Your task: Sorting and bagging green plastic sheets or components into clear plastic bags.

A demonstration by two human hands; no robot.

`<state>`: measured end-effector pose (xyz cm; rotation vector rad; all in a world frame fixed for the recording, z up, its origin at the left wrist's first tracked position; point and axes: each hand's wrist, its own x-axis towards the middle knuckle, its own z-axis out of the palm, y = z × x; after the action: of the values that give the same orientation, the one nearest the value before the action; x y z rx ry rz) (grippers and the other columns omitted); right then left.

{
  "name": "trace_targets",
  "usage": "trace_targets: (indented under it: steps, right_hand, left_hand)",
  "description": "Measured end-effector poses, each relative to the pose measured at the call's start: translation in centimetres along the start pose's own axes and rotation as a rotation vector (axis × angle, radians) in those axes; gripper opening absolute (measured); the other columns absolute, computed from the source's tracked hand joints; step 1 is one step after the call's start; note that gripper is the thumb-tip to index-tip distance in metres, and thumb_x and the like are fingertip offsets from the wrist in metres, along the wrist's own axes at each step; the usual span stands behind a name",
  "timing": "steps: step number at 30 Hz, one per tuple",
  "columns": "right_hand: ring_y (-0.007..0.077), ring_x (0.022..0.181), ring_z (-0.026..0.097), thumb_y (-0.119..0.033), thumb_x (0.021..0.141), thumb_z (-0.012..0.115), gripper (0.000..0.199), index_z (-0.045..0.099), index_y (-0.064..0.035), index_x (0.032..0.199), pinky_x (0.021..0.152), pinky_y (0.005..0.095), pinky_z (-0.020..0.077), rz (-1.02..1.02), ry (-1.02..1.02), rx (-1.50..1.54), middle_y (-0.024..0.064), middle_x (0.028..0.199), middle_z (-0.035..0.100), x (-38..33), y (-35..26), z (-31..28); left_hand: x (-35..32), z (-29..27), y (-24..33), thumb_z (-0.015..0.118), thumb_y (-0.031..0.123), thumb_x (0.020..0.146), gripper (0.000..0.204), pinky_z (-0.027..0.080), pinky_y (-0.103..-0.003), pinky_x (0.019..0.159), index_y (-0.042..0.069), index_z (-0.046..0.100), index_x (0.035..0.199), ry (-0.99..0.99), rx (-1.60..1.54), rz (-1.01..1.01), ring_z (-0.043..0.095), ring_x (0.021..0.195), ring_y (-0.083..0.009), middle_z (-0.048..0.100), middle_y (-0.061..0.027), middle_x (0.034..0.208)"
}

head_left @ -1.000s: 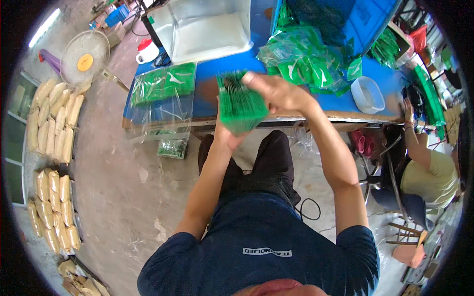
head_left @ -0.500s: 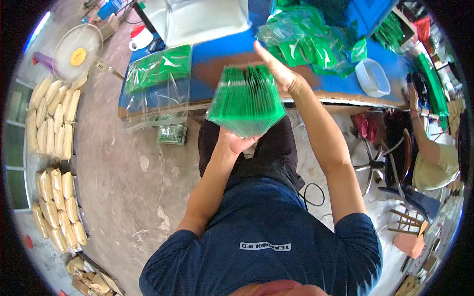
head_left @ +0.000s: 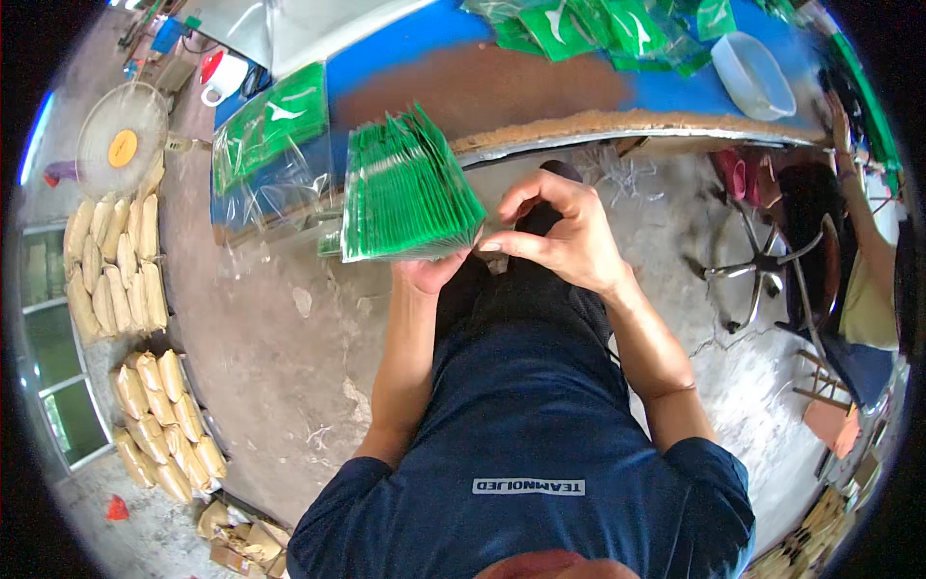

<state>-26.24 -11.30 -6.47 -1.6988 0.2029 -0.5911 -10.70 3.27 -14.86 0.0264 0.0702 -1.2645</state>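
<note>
The fanned stack of green plastic packets point(head_left: 405, 193) now sits lower, below the blue tabletop point(head_left: 579, 77) edge, gripped by the left hand point(head_left: 434, 272); the right hand point(head_left: 559, 232) pinches its corner.

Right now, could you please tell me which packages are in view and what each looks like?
Stack of flat green packets: fanned, held in the left hand.
Green packets in clear bags: left end of the blue table.
Loose green packets: table's far side.
Tan sacks: piled on the floor, left.

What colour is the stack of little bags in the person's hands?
Green. The stack of bags is bright green with see-through edges, clearest in the head view.
</note>
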Motion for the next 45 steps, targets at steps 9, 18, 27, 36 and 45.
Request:
trace_targets:
  steps: [9, 18, 27, 36, 45]
  right_hand:
    - [0.0146, 0.076, 0.066, -0.019, 0.076, 0.084, 0.026, 0.067, -0.0026, 0.086, 0.072, 0.0296, 0.0543, 0.006, 0.008, 0.03, 0.0054, 0.082, 0.068, 0.0, 0.2, -0.2]
    - [0.015, 0.076, 0.066, -0.013, 0.083, 0.077, 0.016, 0.066, -0.0017, 0.088, 0.07, 0.0294, 0.0539, -0.022, 0.057, -0.015, 0.0065, 0.081, 0.068, -0.5, 0.2, 0.1]
    - [0.0179, 0.082, 0.067, -0.009, 0.083, 0.074, 0.016, 0.064, -0.0024, 0.093, 0.073, 0.0302, 0.0532, 0.042, 0.106, 0.003, 0.0097, 0.089, 0.067, -0.9, 0.5, 0.8]
    - [0.0319, 0.118, 0.054, 0.012, 0.078, 0.062, 0.037, 0.07, -0.0083, 0.108, 0.098, 0.0392, 0.0454, -0.36, 0.101, -0.18, 0.0153, 0.128, 0.055, -0.4, -0.5, 1.2]
    - [0.0328, 0.109, 0.06, 0.005, 0.075, 0.063, 0.029, 0.071, -0.0076, 0.099, 0.093, 0.0405, 0.0495, -0.349, 0.118, -0.307, 0.0152, 0.123, 0.06, -0.6, -0.2, 0.6]
  left_hand:
    - [0.3, 0.4, -0.4, 0.056, 0.036, 0.094, 0.044, 0.048, -0.051, 0.102, 0.006, 0.06, 0.126, -0.041, 0.002, -0.03, 0.056, 0.123, -0.0316, 0.059, -0.0184, 0.13]
    - [-0.5, 0.9, -0.4, 0.058, 0.035, 0.093, 0.039, 0.049, -0.05, 0.1, 0.009, 0.063, 0.122, -0.025, 0.08, 0.021, 0.059, 0.119, -0.0306, 0.062, -0.0146, 0.128]
    - [-0.6, 1.9, -1.4, 0.061, 0.033, 0.092, 0.034, 0.052, -0.046, 0.097, 0.01, 0.065, 0.116, 0.052, 0.139, 0.106, 0.063, 0.11, -0.027, 0.067, -0.0091, 0.118]
    - [-0.8, 2.9, -1.5, 0.054, 0.038, 0.095, 0.04, 0.049, -0.049, 0.1, 0.01, 0.062, 0.122, 0.088, 0.113, 0.086, 0.061, 0.114, -0.0294, 0.065, -0.0106, 0.123]
    - [-1.3, 2.2, -2.1, 0.055, 0.04, 0.095, 0.04, 0.046, -0.048, 0.102, 0.014, 0.062, 0.125, 0.151, 0.243, 0.15, 0.057, 0.119, -0.0291, 0.063, -0.0105, 0.127]
